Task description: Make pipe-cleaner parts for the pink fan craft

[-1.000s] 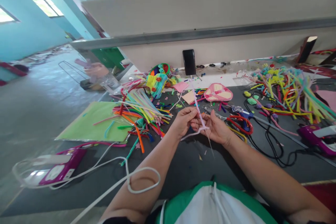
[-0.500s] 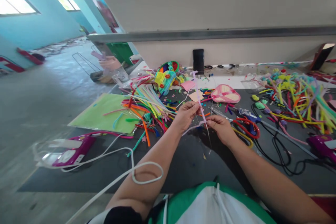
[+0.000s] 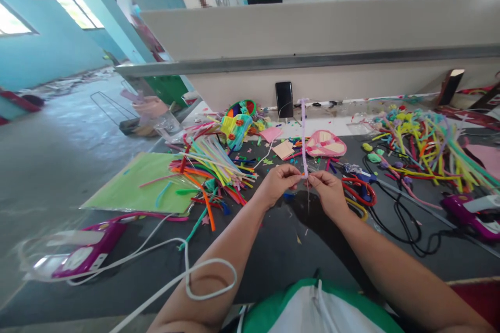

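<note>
A lilac pipe cleaner [image 3: 303, 135] stands nearly upright above the dark table, its top bent into a small crosspiece. At its lower end, my left hand [image 3: 280, 183] pinches it from the left. My right hand [image 3: 327, 191] pinches the same end from the right, the fingertips of both hands almost meeting. Below the fingers hangs a thin, wire-like strand. Beyond the hands lies a pink, rounded pipe-cleaner piece [image 3: 326, 143]. Red-handled scissors [image 3: 361, 191] rest to the right of my right hand.
Bundled pipe cleaners [image 3: 219, 161] and a green sheet [image 3: 136, 181] lie left; another colourful heap [image 3: 429, 145] lies right. A phone [image 3: 284, 99] leans against the partition. Purple power strips [image 3: 88, 252] sit at both sides. A white cable [image 3: 211, 265] loops across my left forearm.
The lilac pipe cleaner has swung from tilted to nearly upright. My left hand has moved down to its lower end, beside my right fingertips. The camera view has shifted slightly.
</note>
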A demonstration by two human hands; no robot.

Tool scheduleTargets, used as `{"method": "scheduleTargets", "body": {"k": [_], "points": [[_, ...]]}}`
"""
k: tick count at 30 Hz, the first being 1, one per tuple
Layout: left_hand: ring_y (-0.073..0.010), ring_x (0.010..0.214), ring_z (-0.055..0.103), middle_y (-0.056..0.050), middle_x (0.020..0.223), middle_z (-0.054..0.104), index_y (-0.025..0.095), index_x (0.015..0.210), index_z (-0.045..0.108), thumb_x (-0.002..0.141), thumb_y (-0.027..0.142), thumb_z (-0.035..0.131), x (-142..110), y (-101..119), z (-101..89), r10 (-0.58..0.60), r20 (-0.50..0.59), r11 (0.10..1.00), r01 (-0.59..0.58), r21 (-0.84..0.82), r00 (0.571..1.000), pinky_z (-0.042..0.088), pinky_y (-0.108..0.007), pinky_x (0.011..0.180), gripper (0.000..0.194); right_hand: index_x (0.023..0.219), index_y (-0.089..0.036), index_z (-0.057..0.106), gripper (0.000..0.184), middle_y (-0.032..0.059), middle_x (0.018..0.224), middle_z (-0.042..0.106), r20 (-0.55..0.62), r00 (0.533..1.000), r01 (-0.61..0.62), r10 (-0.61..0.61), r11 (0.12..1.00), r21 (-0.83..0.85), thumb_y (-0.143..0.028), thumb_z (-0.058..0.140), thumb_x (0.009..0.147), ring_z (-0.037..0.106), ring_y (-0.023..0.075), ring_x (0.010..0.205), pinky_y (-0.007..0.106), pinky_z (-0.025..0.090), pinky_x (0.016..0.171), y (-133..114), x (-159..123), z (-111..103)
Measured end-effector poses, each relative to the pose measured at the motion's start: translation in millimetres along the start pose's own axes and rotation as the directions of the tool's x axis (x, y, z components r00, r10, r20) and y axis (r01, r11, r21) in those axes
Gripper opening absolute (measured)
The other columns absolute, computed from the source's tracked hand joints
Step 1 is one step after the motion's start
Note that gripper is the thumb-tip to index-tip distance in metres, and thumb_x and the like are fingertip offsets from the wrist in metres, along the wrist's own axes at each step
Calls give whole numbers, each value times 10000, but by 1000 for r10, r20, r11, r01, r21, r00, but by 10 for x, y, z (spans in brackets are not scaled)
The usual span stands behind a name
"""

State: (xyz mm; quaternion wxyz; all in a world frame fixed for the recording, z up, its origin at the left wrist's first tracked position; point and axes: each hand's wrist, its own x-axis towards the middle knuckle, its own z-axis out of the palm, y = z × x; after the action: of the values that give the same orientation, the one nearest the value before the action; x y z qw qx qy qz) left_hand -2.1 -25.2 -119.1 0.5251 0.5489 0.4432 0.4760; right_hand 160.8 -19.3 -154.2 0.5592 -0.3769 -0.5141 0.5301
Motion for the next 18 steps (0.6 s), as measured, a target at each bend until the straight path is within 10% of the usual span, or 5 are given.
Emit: {"method": "scheduleTargets", "body": {"k": [18], "points": [[-35, 392, 360, 50, 469, 462, 122, 631, 539, 593, 241, 761, 1, -31, -7, -212, 44, 944, 217, -249, 976, 233, -187, 423, 255, 684, -175, 653, 150, 12, 639, 648, 100, 959, 284, -266, 881, -379, -259, 592, 792, 581, 131, 593, 248, 443, 593, -86, -57, 21]]}}
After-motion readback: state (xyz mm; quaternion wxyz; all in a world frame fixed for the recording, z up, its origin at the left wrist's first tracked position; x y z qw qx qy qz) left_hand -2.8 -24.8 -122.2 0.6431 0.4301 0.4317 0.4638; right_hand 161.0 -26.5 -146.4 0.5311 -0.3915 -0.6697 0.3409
